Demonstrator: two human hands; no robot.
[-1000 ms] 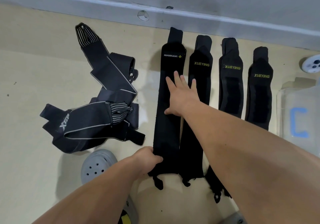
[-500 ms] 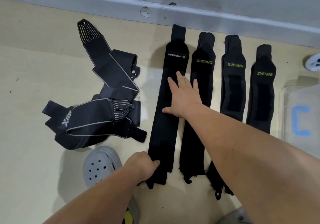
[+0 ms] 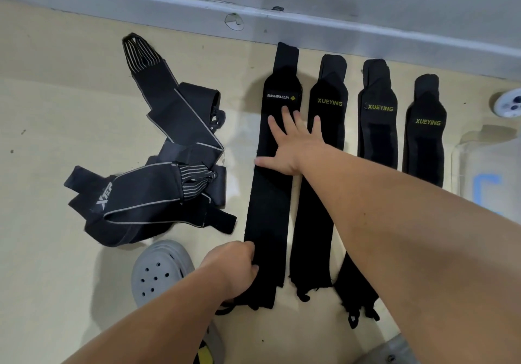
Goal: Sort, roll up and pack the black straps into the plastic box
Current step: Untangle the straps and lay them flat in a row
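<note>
My right hand [image 3: 293,149] presses flat, fingers spread, on the MANUEKLEAR strap [image 3: 267,208] while my left hand [image 3: 234,267] grips its near end.

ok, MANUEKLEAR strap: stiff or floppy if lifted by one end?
Probably floppy: the MANUEKLEAR strap lies flat like thin cloth, and the piled straps beside it fold and twist. Likely light, unlikely to roll. Lifted from the near end, where the left hand grips it, it should drape; the right hand presses it flat.
</note>
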